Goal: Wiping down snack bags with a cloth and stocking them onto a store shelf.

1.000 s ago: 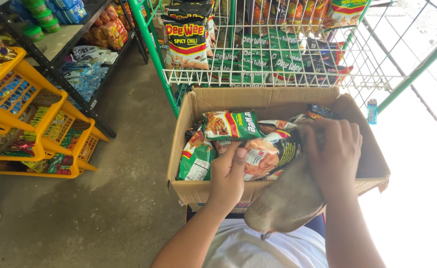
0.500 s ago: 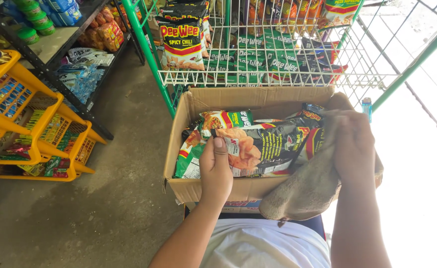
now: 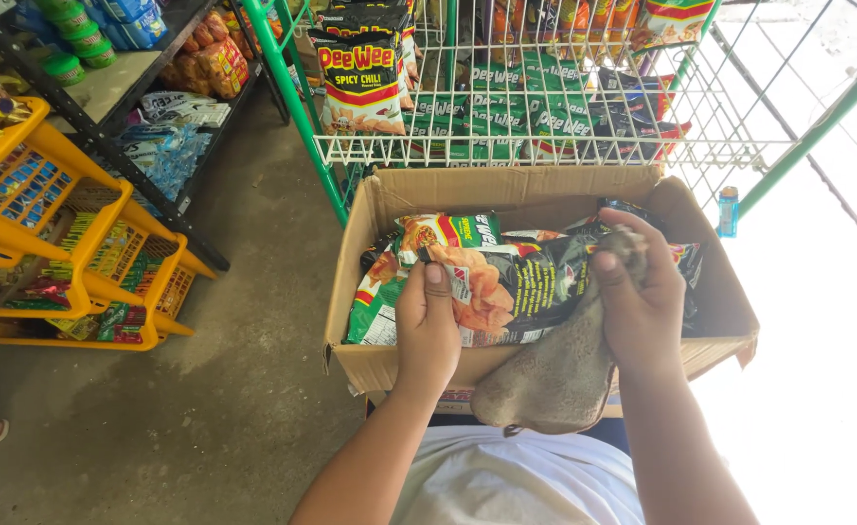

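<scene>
My left hand (image 3: 428,326) grips the left edge of a black and orange snack bag (image 3: 506,292), held flat above a cardboard box (image 3: 535,190) on my lap. My right hand (image 3: 638,301) clutches a grey-brown cloth (image 3: 550,374) and presses it against the right end of that bag. The cloth hangs down over the box's front wall. Several other snack bags, green, red and black, lie in the box under the held one.
A white wire rack (image 3: 545,146) on a green frame stands just behind the box with hanging snack bags. Yellow plastic display trays (image 3: 49,214) of small sweets stand at left, a dark metal shelf (image 3: 107,87) behind them. A small blue lighter (image 3: 728,211) lies on the ground at right.
My left hand took the black and orange bag by its edge and lifted it off the pile. My right hand moved the cloth from the box's right wall onto the bag.
</scene>
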